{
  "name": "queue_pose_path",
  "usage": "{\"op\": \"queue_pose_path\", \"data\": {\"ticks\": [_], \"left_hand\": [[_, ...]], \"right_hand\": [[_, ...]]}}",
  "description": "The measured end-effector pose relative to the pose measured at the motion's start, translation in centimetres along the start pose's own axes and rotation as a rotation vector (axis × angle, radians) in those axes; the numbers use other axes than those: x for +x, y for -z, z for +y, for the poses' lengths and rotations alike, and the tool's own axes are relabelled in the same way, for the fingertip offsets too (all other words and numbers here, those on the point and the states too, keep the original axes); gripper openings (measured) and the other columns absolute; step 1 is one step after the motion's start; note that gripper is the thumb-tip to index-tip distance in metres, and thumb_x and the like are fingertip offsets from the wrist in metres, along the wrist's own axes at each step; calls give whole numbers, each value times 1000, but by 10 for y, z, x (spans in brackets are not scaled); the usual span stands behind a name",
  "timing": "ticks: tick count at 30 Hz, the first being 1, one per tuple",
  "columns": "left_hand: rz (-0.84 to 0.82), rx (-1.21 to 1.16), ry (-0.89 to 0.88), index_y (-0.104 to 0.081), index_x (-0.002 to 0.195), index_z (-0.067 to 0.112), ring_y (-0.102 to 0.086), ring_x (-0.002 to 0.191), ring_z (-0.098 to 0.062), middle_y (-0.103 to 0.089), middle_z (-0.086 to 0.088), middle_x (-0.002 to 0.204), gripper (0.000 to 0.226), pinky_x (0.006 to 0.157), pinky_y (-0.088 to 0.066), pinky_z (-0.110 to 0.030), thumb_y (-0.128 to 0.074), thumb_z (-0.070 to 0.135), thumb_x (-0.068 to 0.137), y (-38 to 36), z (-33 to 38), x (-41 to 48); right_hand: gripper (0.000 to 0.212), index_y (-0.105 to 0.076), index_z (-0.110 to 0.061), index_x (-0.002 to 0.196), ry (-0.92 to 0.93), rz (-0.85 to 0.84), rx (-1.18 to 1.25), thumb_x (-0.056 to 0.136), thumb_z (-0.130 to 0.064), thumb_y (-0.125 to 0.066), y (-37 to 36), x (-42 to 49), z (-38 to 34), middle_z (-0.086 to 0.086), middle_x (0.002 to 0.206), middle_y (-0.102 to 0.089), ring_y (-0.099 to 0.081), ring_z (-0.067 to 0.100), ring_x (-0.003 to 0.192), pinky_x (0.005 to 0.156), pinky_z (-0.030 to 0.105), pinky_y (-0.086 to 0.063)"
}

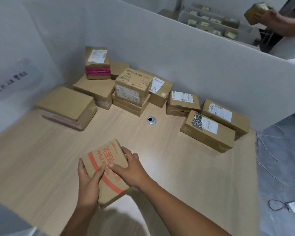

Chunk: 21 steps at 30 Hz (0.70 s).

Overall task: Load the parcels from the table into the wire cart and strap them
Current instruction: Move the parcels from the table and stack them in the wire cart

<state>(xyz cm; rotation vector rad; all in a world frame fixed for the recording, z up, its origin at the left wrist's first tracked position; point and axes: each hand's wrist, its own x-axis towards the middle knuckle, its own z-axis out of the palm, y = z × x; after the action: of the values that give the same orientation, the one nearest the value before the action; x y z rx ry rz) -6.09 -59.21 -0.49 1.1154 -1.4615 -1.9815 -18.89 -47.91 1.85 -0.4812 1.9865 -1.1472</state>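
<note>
Both left hand and right hand grip parcel at wooden table; grey partitions.

Wood table w/ cardboard parcels stacked along back edge; metal grommet mid-table, just in front.

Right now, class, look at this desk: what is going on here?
A person holds an orange-printed parcel at the wooden table's near edge, left grip on its left side, right grip on its right. Many other parcels sit stacked along the grey partition. Behind the partition, another person's hand holds a small box. No wire cart is in view.
</note>
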Motion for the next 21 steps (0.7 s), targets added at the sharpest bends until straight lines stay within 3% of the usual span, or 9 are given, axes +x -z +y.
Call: {"op": "queue_pose_path", "data": {"ticks": [4,6,9,11,13,16,19,21], "left_hand": [[165,-31,-81,-26,159,39,-67,123,-17,-62,3,144,75,105,-53,-50,-69,21,100,54,19,-60],[285,-49,-125,-28,157,42,-69,119,-13,-66,5,139,74,97,-59,-41,-69,19,99,88,25,-87],[500,-97,-176,-36,153,29,-73,108,-13,-71,0,127,68,82,-62,-29,-70,9,97,148,27,-125],[668,-160,-177,-32,156,31,-73,104,-4,-69,8,127,74,78,-60,-20,-69,7,97,194,25,-157],[831,-190,-178,-29,159,27,-71,110,-5,-68,5,133,78,87,-61,-26,-69,5,97,240,18,-196],[1047,-235,-155,-29,159,30,-68,119,-14,-67,1,137,76,100,-57,-43,-68,7,98,302,-5,-262],[1245,-319,-93,-21,161,39,-66,122,-13,-63,3,141,82,102,-56,-44,-68,15,98,356,-35,-334],[1377,-353,-92,-19,163,32,-62,128,-10,-61,5,143,85,108,-50,-35,-70,15,98,391,-58,-382]], "right_hand": [[88,-30,-38,158,130,-133,-23,84,-62,-71,-50,-37,-36,-1,145,-53,-58,17,130,108,44,-50],[86,-31,-37,158,185,-193,-68,85,-58,-72,-87,-54,-53,0,146,-55,-58,18,130,108,44,-50],[80,-36,-31,157,284,-297,-155,90,-46,-75,-154,-79,-73,1,146,-56,-58,16,131,111,40,-47],[69,-43,-32,152,370,-419,-198,91,-40,-76,-208,-99,-83,-4,142,-60,-61,10,126,108,35,-49],[60,-46,-41,144,428,-565,-256,92,-41,-75,-265,-124,-90,-13,135,-63,-64,1,119,100,24,-52],[58,-45,-55,138,477,-772,-318,87,-52,-73,-351,-172,-89,-22,128,-66,-65,-1,115,99,25,-53],[67,-45,-52,142,491,-973,-401,80,-56,-70,-435,-230,-73,-21,129,-64,-62,-9,112,95,15,-51],[58,-46,-64,131,497,-1091,-472,81,-49,-71,-490,-271,-59,-27,122,-66,-61,-17,105,82,3,-46]]}}
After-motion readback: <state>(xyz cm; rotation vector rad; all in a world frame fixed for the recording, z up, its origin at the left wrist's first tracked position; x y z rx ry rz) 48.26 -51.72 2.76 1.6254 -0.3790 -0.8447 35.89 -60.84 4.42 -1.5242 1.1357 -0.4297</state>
